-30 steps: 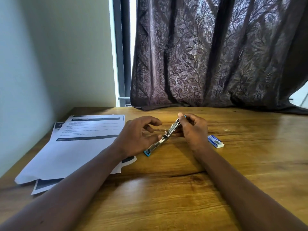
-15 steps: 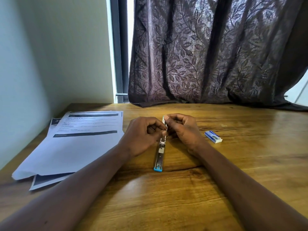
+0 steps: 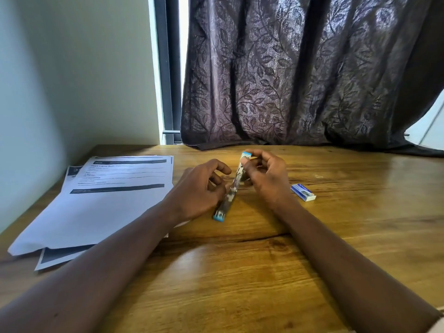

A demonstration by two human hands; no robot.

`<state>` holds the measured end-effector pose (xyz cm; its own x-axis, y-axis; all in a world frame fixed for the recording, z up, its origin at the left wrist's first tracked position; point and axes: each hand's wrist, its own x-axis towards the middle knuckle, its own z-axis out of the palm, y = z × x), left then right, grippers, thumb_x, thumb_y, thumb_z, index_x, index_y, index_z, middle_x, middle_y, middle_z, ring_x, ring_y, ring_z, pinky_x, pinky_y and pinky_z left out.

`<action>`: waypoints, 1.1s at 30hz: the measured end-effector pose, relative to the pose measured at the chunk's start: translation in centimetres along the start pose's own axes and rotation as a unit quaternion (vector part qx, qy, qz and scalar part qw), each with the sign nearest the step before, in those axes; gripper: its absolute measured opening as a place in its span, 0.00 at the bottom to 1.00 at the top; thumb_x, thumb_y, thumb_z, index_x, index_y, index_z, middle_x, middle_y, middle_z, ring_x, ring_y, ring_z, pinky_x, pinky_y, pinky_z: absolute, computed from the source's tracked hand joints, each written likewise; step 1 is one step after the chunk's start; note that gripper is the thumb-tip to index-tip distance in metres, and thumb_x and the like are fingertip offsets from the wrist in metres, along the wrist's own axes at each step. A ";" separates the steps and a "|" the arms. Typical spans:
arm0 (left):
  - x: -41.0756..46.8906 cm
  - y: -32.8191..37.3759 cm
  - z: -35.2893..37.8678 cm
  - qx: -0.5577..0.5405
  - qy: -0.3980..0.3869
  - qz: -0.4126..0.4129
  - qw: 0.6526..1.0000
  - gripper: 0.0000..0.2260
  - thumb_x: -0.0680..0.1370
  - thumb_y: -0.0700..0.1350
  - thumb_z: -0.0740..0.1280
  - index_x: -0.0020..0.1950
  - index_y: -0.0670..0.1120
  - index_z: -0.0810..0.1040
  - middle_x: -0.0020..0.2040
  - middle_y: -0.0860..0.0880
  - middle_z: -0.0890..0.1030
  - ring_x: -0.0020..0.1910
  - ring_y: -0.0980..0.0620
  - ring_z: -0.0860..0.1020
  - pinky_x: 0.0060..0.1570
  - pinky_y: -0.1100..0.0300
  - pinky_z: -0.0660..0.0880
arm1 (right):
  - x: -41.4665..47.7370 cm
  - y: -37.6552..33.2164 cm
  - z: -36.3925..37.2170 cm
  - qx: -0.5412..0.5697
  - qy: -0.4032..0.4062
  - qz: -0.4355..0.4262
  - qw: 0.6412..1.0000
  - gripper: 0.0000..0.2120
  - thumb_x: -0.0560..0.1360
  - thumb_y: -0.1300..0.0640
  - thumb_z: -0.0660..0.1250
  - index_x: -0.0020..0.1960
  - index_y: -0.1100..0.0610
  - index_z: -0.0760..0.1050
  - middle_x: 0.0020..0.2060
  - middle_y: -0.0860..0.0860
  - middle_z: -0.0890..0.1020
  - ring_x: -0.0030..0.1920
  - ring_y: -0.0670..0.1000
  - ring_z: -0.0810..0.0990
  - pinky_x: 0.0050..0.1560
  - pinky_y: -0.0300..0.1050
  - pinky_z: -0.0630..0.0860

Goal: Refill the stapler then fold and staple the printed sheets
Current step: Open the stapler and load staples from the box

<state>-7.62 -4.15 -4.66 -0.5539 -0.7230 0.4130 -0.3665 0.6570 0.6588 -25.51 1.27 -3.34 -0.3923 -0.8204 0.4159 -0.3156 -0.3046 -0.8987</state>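
A slim metal stapler (image 3: 231, 191) with light-blue ends lies swung out straight at the table's middle, near end on the wood, far end raised. My right hand (image 3: 266, 175) pinches that raised blue end between thumb and fingers. My left hand (image 3: 201, 188) hovers at the stapler's left side, fingers curled and apart, fingertips close to its middle; I cannot tell if they touch it. A small blue and white staple box (image 3: 303, 192) rests to the right of my right hand. The printed sheets (image 3: 101, 198) lie stacked at the left.
The wooden table (image 3: 240, 272) runs from a pale wall on the left to a dark patterned curtain (image 3: 300, 73) along the far edge. A dark crack runs across the wood below the stapler. The sheets overhang near the left table edge.
The stapler's near end has swung left and its far end has risen in my right hand. My left hand's fingers have come off the stapler's top and spread.
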 end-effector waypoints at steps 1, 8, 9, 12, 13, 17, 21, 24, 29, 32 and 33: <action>0.0 0.0 0.0 0.007 -0.006 -0.005 1.000 0.15 0.78 0.47 0.74 0.63 0.57 0.77 0.45 0.58 0.85 0.45 0.59 0.84 0.45 0.62 0.82 | 0.2 0.2 -0.2 -0.024 0.025 -0.030 0.999 0.10 0.78 0.60 0.71 0.59 0.55 0.79 0.48 0.58 0.83 0.45 0.55 0.84 0.43 0.53 0.84; -0.2 0.0 0.0 -0.055 0.004 -0.045 0.997 0.15 0.78 0.41 0.73 0.63 0.53 0.78 0.44 0.52 0.86 0.43 0.57 0.86 0.47 0.60 0.83 | -0.4 0.4 -0.7 -0.159 -0.039 -0.145 0.976 0.12 0.74 0.60 0.74 0.55 0.50 0.81 0.49 0.45 0.83 0.51 0.41 0.82 0.50 0.37 0.81; -0.2 0.0 0.0 -0.057 0.006 -0.050 0.997 0.15 0.78 0.41 0.73 0.63 0.53 0.78 0.45 0.51 0.86 0.43 0.56 0.86 0.47 0.58 0.83 | -0.6 0.4 -0.6 -0.171 -0.055 -0.149 0.972 0.11 0.74 0.61 0.75 0.54 0.51 0.81 0.49 0.45 0.83 0.50 0.41 0.82 0.51 0.38 0.81; -0.1 0.1 -0.1 -0.060 -0.002 -0.047 0.997 0.21 0.78 0.37 0.72 0.67 0.55 0.75 0.52 0.52 0.84 0.45 0.55 0.85 0.45 0.62 0.83 | -1.2 0.3 -0.6 -0.202 -0.102 -0.152 0.962 0.10 0.73 0.63 0.74 0.53 0.52 0.81 0.49 0.43 0.81 0.52 0.40 0.80 0.52 0.35 0.80; -0.2 0.1 -0.1 -0.045 -0.012 -0.027 0.999 0.27 0.77 0.35 0.72 0.71 0.58 0.72 0.56 0.53 0.82 0.46 0.56 0.84 0.42 0.67 0.81 | -1.3 0.3 -0.6 -0.206 -0.116 -0.147 0.960 0.10 0.74 0.63 0.74 0.53 0.52 0.81 0.50 0.43 0.81 0.53 0.41 0.80 0.53 0.36 0.80; -0.1 0.2 0.2 0.057 -0.067 0.035 0.995 0.37 0.76 0.39 0.71 0.80 0.60 0.61 0.67 0.52 0.72 0.59 0.52 0.78 0.57 0.59 0.78 | -1.4 0.6 -0.9 -0.216 -0.138 -0.131 0.958 0.13 0.74 0.66 0.69 0.55 0.54 0.82 0.54 0.46 0.82 0.57 0.44 0.80 0.59 0.40 0.79; -0.1 0.0 0.5 0.116 -0.080 0.047 0.989 0.33 0.77 0.54 0.72 0.80 0.56 0.63 0.69 0.51 0.72 0.67 0.49 0.72 0.67 0.52 0.71 | -1.6 0.8 -0.8 -0.229 -0.130 -0.121 0.957 0.15 0.72 0.68 0.67 0.54 0.54 0.83 0.54 0.47 0.83 0.57 0.43 0.80 0.60 0.37 0.77; -0.1 0.0 0.8 0.125 -0.063 0.062 0.988 0.30 0.78 0.56 0.71 0.79 0.56 0.65 0.65 0.51 0.74 0.64 0.50 0.74 0.62 0.55 0.71 | -1.9 0.8 -0.8 -0.230 -0.142 -0.104 0.957 0.15 0.72 0.67 0.68 0.54 0.52 0.83 0.54 0.45 0.84 0.57 0.42 0.80 0.62 0.40 0.77; 0.0 -0.4 1.2 0.119 -0.031 0.063 0.990 0.22 0.80 0.51 0.70 0.74 0.54 0.75 0.63 0.51 0.77 0.58 0.50 0.77 0.61 0.52 0.76 | -1.8 0.5 -1.3 -0.177 0.005 -0.113 0.978 0.13 0.73 0.68 0.68 0.53 0.55 0.84 0.49 0.46 0.86 0.51 0.42 0.83 0.57 0.43 0.80; -0.1 -0.4 1.4 0.119 -0.030 0.067 0.990 0.18 0.80 0.53 0.70 0.70 0.56 0.77 0.61 0.54 0.76 0.56 0.51 0.77 0.59 0.48 0.78 | -1.2 0.1 -3.4 -0.254 0.161 -0.116 0.947 0.10 0.75 0.63 0.68 0.50 0.51 0.83 0.47 0.45 0.85 0.47 0.43 0.83 0.48 0.43 0.80; -0.1 -0.3 1.4 0.116 -0.028 0.066 0.991 0.19 0.79 0.54 0.70 0.70 0.56 0.76 0.60 0.55 0.75 0.56 0.51 0.77 0.58 0.48 0.78 | -1.1 0.1 -4.3 -0.287 0.195 -0.103 0.932 0.08 0.75 0.61 0.67 0.49 0.51 0.83 0.46 0.45 0.85 0.47 0.45 0.83 0.46 0.42 0.78</action>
<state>-8.51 -4.01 -5.81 -0.6471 -0.6181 0.4463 -0.4459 0.7817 0.4360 -28.82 4.20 -3.25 -0.5204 -0.5009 0.6916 -0.7858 -0.0361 -0.6175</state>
